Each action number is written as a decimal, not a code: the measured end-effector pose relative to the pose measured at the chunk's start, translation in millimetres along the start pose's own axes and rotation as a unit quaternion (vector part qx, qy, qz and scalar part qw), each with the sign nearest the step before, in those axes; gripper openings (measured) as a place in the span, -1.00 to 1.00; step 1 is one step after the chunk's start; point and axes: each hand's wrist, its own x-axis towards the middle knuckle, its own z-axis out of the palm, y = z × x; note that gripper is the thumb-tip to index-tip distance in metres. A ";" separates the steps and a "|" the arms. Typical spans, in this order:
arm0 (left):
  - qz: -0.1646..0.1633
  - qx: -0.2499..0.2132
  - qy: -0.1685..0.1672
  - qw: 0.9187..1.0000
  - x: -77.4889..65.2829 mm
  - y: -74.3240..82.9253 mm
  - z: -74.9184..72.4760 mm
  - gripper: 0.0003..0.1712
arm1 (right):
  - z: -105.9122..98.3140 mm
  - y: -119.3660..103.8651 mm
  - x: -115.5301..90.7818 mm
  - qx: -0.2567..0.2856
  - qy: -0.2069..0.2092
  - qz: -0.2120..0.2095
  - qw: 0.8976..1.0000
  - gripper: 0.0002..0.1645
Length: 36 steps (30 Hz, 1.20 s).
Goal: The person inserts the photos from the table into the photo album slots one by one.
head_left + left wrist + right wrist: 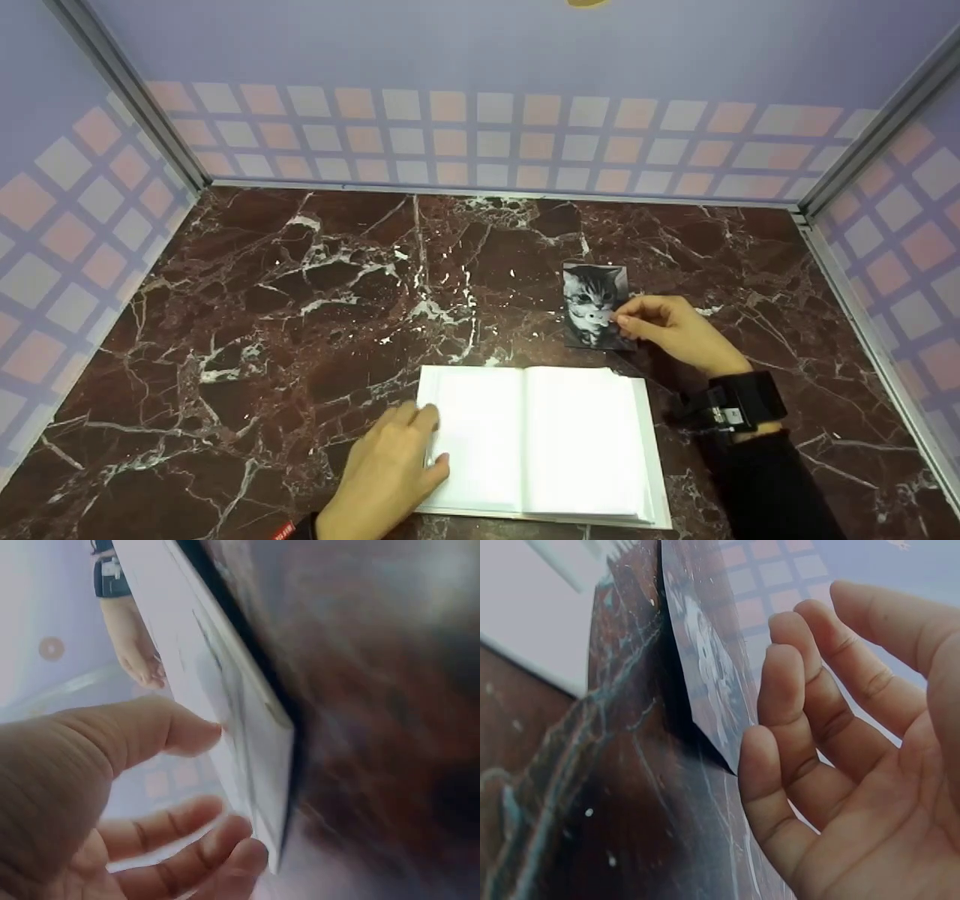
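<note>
An open book [585, 442] with white pages lies near the front of the table. At its left edge my left hand [394, 457] rests with relaxed fingers. In the left wrist view the thumb [191, 731] is at the page surface and the other fingertips are by the book's edge. Beyond the book lies a black-and-white photo card of a kitten [592, 304]. My right hand [671, 326] reaches the card's right side, thumb and forefinger over its edge. In the right wrist view its fingers [780, 690] are loosely bent and apart from the thumb, beside the card [705, 660].
A dark red marbled tabletop [247, 322] with white veins spreads around the book. Lilac panels with a pink and white check pattern [495, 142] close it in at the back, left and right. A black band with a small device [739, 405] sits on the right wrist.
</note>
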 end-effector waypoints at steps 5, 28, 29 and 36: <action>0.155 -0.047 -0.049 0.986 1.8 13.6 2.7 -0.22 | -0.9 0.3 -0.3 -0.006 0.009 -0.001 1.000 -0.59; 0.298 0.015 -0.139 0.944 15.4 53.8 29.9 -0.08 | -18.0 3.1 40.2 -0.201 0.077 0.126 0.968 0.02; 0.297 0.015 -0.138 0.945 15.7 55.5 30.2 -0.08 | -18.7 2.4 43.1 -0.209 0.068 0.131 0.967 0.05; 0.298 0.002 -0.143 0.944 18.5 62.4 31.9 -0.17 | -17.5 3.3 55.3 -0.228 0.048 0.142 0.962 0.20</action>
